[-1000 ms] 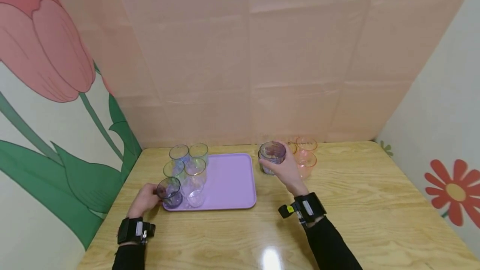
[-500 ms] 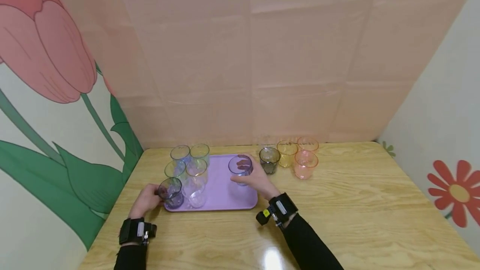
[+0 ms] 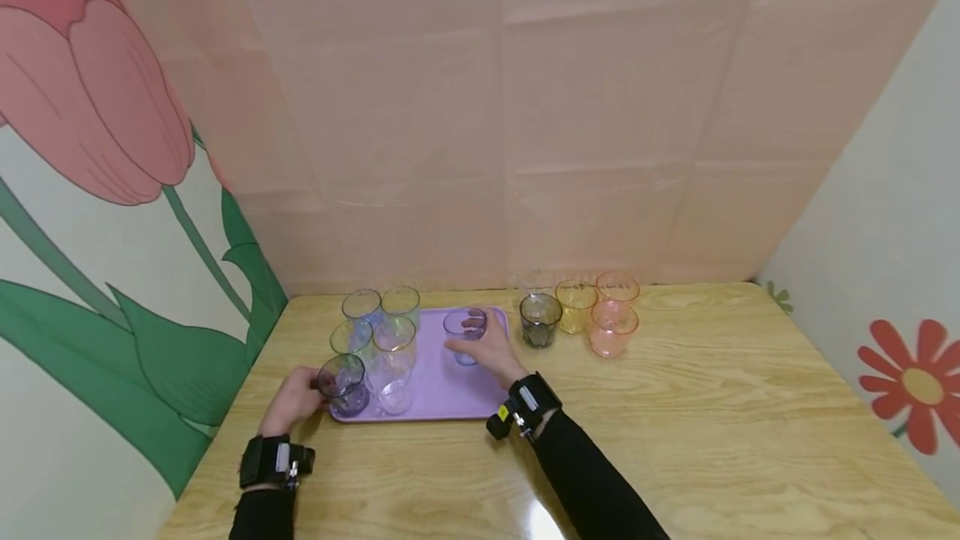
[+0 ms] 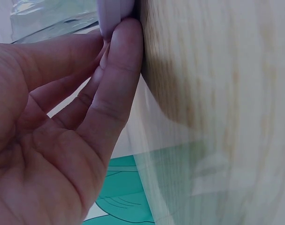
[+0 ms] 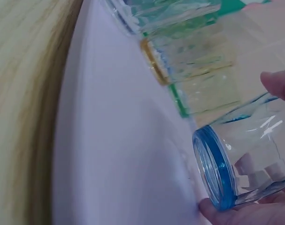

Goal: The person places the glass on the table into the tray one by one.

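Carefully now: right hand [image 3: 491, 350] grips the blue glass [image 3: 464, 336] over the tray [image 3: 450, 386], left hand [image 3: 294, 403] pinching its near-left edge (glasses [image 3: 375, 332] crowd left, so a bump might topple them).

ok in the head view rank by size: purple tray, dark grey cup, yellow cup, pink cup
1. purple tray, by far the largest.
2. dark grey cup, yellow cup and pink cup look about alike; I would not rank them.
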Tool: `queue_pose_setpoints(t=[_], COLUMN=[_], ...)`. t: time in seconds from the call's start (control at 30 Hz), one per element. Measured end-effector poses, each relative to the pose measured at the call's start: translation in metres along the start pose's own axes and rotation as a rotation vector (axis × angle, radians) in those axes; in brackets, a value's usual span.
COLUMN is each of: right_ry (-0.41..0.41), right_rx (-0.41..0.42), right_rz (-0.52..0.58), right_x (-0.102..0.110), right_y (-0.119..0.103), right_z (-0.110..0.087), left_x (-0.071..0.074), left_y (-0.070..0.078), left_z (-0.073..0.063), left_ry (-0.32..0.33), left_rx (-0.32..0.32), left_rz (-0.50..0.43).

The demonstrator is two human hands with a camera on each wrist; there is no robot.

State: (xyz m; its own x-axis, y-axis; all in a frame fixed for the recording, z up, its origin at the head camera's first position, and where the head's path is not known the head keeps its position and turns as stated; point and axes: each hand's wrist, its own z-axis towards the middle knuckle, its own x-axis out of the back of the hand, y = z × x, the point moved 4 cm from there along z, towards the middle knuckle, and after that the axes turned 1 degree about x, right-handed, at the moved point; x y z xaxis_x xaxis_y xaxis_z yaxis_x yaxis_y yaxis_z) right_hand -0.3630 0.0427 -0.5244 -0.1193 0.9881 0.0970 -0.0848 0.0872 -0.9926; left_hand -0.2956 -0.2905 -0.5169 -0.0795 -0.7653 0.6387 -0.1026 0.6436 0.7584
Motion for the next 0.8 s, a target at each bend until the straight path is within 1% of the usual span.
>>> queue_pose_setpoints(t=[0.17,0.33,0.5,0.67,0.8], right_ry=[0.043,0.063,0.054,0.045,0.037], right_rx=[-0.003,0.010,0.039,0.036,0.033], right_rz=[-0.118,-0.178,-0.249,-0.327,-0.334], right_x=[-0.010,-0.018,-0.024,-0.026,-0.025], right_y=[0.000,-0.001,-0.002,-0.006,-0.011], right_z=[0.008,0.017,0.030,0.040,0.044], left_x=[0.000,0.000,0.000,0.000,-0.001], left_y=[0.000,0.000,0.001,0.001,0.001], left_z=[-0.001,0.000,0.000,0.000,0.000], left_ry=[0.010,0.009,0.011,0.012,0.010], left_rx=[0.001,0.009,0.002,-0.003,0.009], left_rz=[0.015,0.014,0.024,0.023,0.012])
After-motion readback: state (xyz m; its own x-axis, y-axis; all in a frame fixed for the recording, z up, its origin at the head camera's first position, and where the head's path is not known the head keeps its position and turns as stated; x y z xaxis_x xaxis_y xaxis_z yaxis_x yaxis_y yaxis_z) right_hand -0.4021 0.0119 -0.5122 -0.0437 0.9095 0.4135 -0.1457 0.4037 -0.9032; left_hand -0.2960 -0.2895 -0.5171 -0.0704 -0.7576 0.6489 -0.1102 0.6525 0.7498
